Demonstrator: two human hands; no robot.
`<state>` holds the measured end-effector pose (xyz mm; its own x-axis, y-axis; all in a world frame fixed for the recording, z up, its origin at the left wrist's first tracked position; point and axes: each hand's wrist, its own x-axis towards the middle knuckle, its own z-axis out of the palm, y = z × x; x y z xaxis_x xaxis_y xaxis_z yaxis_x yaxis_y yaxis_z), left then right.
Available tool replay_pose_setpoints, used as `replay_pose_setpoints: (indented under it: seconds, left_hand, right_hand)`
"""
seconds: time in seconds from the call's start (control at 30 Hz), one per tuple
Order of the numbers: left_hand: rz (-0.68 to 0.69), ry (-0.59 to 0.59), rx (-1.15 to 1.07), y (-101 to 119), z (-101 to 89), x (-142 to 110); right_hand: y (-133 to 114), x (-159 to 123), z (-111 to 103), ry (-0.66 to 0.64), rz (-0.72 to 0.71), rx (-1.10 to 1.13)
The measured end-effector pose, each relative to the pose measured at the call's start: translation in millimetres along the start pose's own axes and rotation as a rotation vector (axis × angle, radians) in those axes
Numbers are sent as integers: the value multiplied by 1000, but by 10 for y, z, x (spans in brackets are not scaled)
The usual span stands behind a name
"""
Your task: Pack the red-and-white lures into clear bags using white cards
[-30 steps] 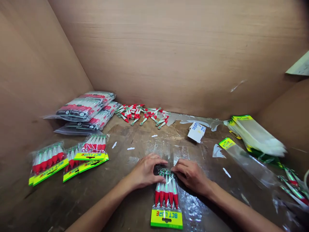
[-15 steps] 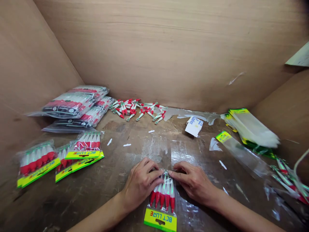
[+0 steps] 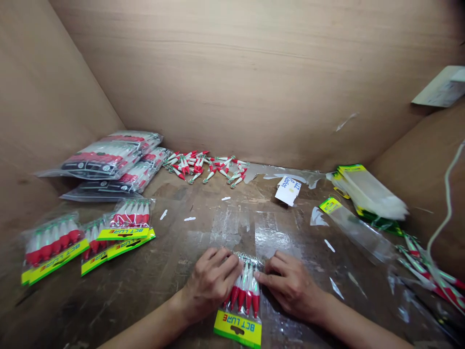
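Under the curled fingers of the left hand, the upper left side of the pack is hidden, so the outermost lures there show only in part and their number is hard to settle. That hand is mostly closed, its fingertips bent against the plastic; whether it pinches the film cannot be told. The right hand is half curled, a fingertip touching the pack's upper right side, its other fingertips tucked out of sight, so its hold cannot be told either. Both forearms are cut off below. At the right edge, some lures run out of view beneath a pale cord, and dark shapes in the corner are too dim to name. Writing on the white card is only partly legible. The pack lies on the worn bench, between the hands and close to the bottom edge: clear, glossy film over white lures with red ends pointing nearer, greenish glints along them, and a yellow label, green-edged and slotted, printed BCT LURE upside down in blue and red.
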<state>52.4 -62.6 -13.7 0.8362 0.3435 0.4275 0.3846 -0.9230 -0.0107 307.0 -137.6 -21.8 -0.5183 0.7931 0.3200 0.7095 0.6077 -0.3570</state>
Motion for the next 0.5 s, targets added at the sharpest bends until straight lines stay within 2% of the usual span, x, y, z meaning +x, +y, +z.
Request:
replay_pose_setpoints:
  seconds: [0.1, 0.2, 0.27, 0.37, 0.5]
  left_hand:
    - [38, -94, -47, -27, -71, -66]
    - [-29, -183, -103, -6, -167, -215]
    - [-118, -182, -133, 24, -217, -328]
    - [-315, -116, -235, 38, -246, -413]
    - [-614, -75, -411, -57, -214, -236]
  right_hand:
    - [-35, -4, -35, -77, -31, -87]
    - [-98, -30, -113, -132, -23, -115]
    - [-135, -65, -166, -145, 1, -87]
    - [-148, -118, -207, -125, 75, 64]
    - [-62, -84, -165, 52, 294, 296]
